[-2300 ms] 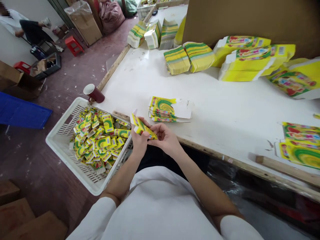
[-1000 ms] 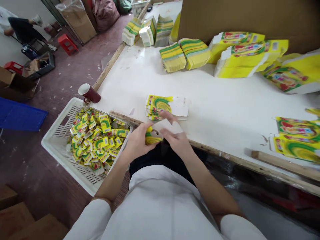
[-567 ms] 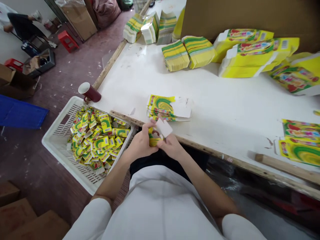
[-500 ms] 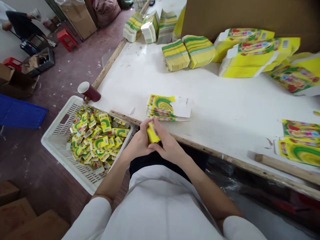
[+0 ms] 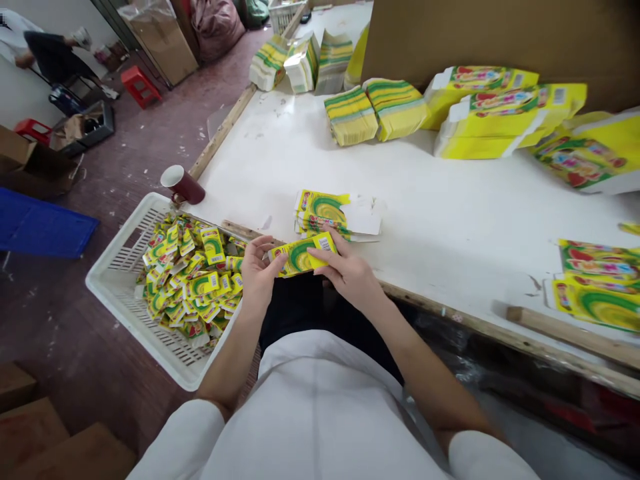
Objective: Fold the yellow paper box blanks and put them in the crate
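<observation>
Between my hands, just off the table's front edge, is a small yellow and green carton [image 5: 300,257] with a barcode at its right end. My left hand [image 5: 259,270] pinches its left end between thumb and fingers. Its right end is gripped by my right hand [image 5: 349,270], thumb lying across the front face. Behind it on the table lies a small pile of flat carton blanks [image 5: 327,212], printed side and white flaps showing. To the left, a white plastic basket [image 5: 117,267] holds many small cartons [image 5: 193,287] of the same print.
A dark red mug [image 5: 187,188] stands at the table's left edge. Bundles of flat cartons [image 5: 353,117] line the back, with more blanks [image 5: 600,287] at the right beside a wooden strip [image 5: 565,333]. Red stools [image 5: 141,87] and a seated person are farther left.
The carton, earlier mostly enclosed in my two hands and seen end-on, now lies lengthwise with its printed face up. My hands have moved apart to its two ends.
</observation>
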Demonstrator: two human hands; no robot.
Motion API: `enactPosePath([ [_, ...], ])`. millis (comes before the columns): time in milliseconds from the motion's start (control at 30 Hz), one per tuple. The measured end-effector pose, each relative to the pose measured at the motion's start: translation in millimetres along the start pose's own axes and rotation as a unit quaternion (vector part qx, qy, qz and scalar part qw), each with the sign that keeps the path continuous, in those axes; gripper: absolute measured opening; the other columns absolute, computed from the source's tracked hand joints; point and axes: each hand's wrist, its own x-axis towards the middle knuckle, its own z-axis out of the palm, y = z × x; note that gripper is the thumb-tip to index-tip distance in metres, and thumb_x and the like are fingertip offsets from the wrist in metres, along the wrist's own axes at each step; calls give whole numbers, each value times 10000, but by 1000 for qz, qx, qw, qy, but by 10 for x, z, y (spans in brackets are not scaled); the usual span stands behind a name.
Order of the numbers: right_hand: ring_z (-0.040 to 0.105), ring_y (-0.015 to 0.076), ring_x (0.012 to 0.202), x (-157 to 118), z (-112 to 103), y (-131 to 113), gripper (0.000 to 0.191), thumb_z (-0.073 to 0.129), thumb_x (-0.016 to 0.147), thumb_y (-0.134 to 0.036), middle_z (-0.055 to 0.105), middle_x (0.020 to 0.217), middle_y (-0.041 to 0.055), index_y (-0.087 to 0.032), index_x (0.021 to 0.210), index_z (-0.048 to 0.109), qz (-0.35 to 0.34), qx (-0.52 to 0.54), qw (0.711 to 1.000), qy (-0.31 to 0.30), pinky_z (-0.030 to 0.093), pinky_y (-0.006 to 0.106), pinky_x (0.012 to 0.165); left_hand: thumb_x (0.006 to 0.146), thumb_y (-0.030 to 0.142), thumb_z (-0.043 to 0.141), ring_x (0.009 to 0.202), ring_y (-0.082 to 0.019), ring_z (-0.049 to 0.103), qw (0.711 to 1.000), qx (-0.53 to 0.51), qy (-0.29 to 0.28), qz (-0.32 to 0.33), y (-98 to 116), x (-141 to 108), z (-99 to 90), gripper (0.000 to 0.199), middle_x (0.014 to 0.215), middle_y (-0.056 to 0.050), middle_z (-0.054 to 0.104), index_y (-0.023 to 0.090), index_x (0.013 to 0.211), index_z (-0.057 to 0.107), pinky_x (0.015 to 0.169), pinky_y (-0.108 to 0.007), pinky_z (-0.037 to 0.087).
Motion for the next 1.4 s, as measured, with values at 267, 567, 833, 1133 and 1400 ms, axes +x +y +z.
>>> enactPosePath([
  [267,566,285,1304,77,-52,-46,197,633,914,-319,554,1444,107,-263,1057,756,18,0,999,49,514,439,1032,630,313,881,853,-101,620,999,-30,12,0,-27,-8,108,424,920,-6,630,199,951,628,759,-190,508],
  [567,606,261,1245,69,-14,52,231,619,923,-252,539,1431,118,-268,1130,721,2,27,999,-38,548,430,993,620,265,888,768,-83,616,997,-50,40,31,-3,66,21,428,850,18,621,210,941,610,708,-173,496],
  [833,553,286,1294,64,4,-14,262,590,937,-262,503,1443,126,-271,1180,687,1,-19,1000,-16,529,469,1013,616,293,892,791,-92,617,997,-50,53,32,-10,51,67,417,873,7,625,209,919,617,718,-178,501],
  [1133,603,276,1201,76,-47,-41,170,604,922,-241,534,1352,133,-240,1056,708,-6,-29,999,-27,541,472,989,616,278,889,761,-77,601,998,-51,43,22,-8,8,59,410,851,22,607,204,909,612,691,-165,480],
  [1400,659,230,945,88,192,-121,500,773,767,-326,600,1226,116,-238,1181,507,109,98,984,102,584,403,810,644,338,872,767,-96,625,998,-53,29,1,-6,-15,109,412,863,12,635,214,937,611,726,-196,508],
])
